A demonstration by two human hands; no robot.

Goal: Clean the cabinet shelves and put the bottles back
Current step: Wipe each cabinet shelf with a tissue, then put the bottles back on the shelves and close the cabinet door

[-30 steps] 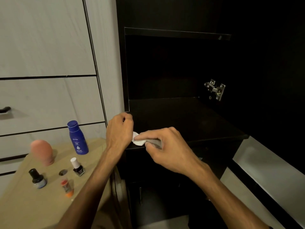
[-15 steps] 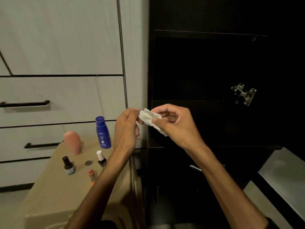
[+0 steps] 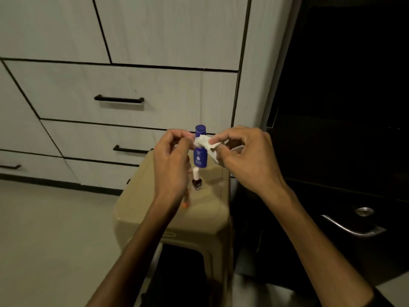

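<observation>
I see my left hand (image 3: 171, 161) at ten o'clock of the stool (image 3: 177, 218), fingers curled, pinching the wipe's (image 3: 204, 142) left edge. Behind the wipe, at twelve o'clock on the stool, the blue bottle (image 3: 200, 157) stands upright, a small polish bottle (image 3: 196, 181) just below it. My right hand (image 3: 245, 160) pinches the wipe's right side. The dark cabinet (image 3: 343, 107) sits at three o'clock.
</observation>
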